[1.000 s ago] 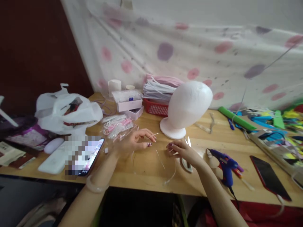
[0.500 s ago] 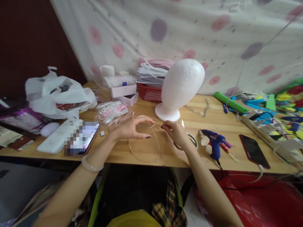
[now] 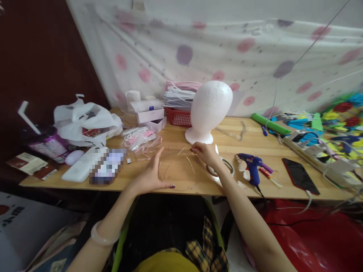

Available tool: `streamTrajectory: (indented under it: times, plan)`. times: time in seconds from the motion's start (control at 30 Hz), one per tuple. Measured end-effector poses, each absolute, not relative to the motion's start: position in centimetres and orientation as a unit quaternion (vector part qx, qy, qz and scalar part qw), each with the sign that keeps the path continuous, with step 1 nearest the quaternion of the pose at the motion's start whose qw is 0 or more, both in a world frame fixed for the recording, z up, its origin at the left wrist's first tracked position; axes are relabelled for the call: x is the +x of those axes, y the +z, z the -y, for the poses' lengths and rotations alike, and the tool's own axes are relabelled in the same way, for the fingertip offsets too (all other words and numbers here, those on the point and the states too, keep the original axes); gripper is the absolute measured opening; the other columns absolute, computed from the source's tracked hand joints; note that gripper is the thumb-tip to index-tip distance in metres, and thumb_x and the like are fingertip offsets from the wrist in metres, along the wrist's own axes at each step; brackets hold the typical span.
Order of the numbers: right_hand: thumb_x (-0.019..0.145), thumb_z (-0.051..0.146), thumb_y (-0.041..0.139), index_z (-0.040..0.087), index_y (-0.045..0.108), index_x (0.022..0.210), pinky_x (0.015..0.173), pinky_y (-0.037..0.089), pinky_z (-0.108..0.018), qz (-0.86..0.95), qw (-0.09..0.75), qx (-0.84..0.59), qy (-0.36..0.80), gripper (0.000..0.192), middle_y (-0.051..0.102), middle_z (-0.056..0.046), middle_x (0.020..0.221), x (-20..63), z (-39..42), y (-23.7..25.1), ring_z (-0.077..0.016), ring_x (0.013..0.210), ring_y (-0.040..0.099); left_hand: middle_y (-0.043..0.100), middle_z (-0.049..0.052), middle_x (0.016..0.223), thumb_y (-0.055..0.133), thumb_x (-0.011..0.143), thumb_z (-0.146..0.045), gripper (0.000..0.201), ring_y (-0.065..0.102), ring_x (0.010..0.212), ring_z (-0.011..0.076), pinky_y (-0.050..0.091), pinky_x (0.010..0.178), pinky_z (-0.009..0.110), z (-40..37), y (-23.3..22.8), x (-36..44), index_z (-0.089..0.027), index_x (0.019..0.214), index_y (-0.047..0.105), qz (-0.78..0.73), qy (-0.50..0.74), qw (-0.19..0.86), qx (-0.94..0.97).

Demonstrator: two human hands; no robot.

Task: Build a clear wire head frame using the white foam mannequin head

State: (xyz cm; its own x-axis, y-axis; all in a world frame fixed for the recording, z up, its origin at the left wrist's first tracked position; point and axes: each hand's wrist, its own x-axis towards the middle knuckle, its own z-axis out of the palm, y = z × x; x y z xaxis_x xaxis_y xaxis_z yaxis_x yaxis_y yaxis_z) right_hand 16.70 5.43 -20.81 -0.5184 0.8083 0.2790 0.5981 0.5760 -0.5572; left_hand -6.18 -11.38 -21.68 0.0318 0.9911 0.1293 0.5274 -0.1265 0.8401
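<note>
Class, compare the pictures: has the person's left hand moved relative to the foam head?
Yes. The left hand has drawn back from the foam head toward the table's near edge, fingers spread by the wire loop.

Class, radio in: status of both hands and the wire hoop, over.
Left hand open, resting against wire hoop. Right hand pinching hoop's far end. Foam head close behind; tape roll beside right wrist.

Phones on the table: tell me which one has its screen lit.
The phone left of the left hand, beside the white plastic bag, glows. The other phone, right of the blue glue gun, is dark, with a cable at its end.
</note>
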Motion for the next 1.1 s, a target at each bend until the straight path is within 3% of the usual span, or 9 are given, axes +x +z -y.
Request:
streamTrajectory:
  times: [0.17,0.3,0.4,0.57,0.67,0.97,1.1]
  plan:
    - [0.087,0.032,0.052,0.02,0.061,0.078,0.063,0.039,-0.027,0.844,0.278,-0.408,0.208,0.018,0.065,-0.002,0.067,16.8,-5.2,-21.8,-0.0171,0.063,0.054,0.059,0.015,0.138,0.074,0.078,-0.031,0.062,0.053,0.13,0.0333,0.037,0.111,0.057,13.5,-24.3,-5.2,-0.022,0.135,0.05,-0.664,0.352,0.137,0.646]
    - [0.092,0.034,0.046,0.022,0.056,0.079,0.062,0.04,-0.027,0.845,0.293,-0.393,0.215,0.021,0.063,0.0,0.064,16.8,-5.0,-22.5,-0.0176,0.063,0.054,0.07,0.012,0.123,0.071,0.081,-0.023,0.022,0.06,0.121,0.0318,0.037,0.11,0.058,13.0,-24.8,-5.6,-0.021,0.103,0.067,-0.662,0.351,0.106,0.654]
    - [0.092,0.033,0.047,0.021,0.055,0.078,0.064,0.041,-0.028,0.841,0.308,-0.391,0.212,0.02,0.064,-0.002,0.066,16.8,-5.2,-22.9,-0.0186,0.065,0.056,0.073,0.01,0.119,0.074,0.079,-0.025,0.021,0.064,0.116,0.0313,0.038,0.11,0.058,12.6,-24.9,-6.0,-0.022,0.099,0.069,-0.661,0.347,0.099,0.658]
    - [0.09,0.033,0.052,0.021,0.061,0.079,0.065,0.044,-0.029,0.83,0.339,-0.393,0.206,0.019,0.067,-0.002,0.067,16.6,-5.7,-23.7,-0.019,0.064,0.058,0.064,0.015,0.136,0.073,0.079,-0.028,0.027,0.058,0.126,0.0343,0.035,0.111,0.062,12.7,-25.5,-6.1,-0.021,0.105,0.069,-0.676,0.348,0.079,0.644]
    - [0.089,0.033,0.055,0.021,0.063,0.078,0.066,0.046,-0.029,0.821,0.357,-0.397,0.201,0.018,0.068,-0.003,0.068,16.5,-5.8,-24.2,-0.0198,0.066,0.06,0.067,0.014,0.131,0.073,0.079,-0.029,0.03,0.06,0.125,0.0342,0.031,0.113,0.064,12.7,-25.7,-6.0,-0.021,0.107,0.068,-0.681,0.348,0.077,0.639]
    - [0.092,0.028,0.049,0.022,0.063,0.086,0.064,0.05,-0.028,0.804,0.371,-0.414,0.213,0.017,0.071,-0.002,0.072,16.4,-6.3,-24.9,-0.0187,0.065,0.066,0.069,0.013,0.129,0.074,0.078,-0.028,0.032,0.061,0.124,0.0315,0.034,0.113,0.06,12.6,-25.8,-6.2,-0.021,0.108,0.066,-0.683,0.343,0.072,0.64]
    - [0.089,0.034,0.056,0.022,0.064,0.079,0.066,0.048,-0.029,0.806,0.369,-0.424,0.189,0.017,0.069,-0.003,0.069,16.5,-6.0,-24.6,-0.0211,0.069,0.065,0.067,0.015,0.132,0.07,0.082,-0.027,0.029,0.06,0.124,0.0318,0.037,0.112,0.058,12.3,-25.8,-6.3,-0.019,0.109,0.066,-0.68,0.334,0.07,0.649]
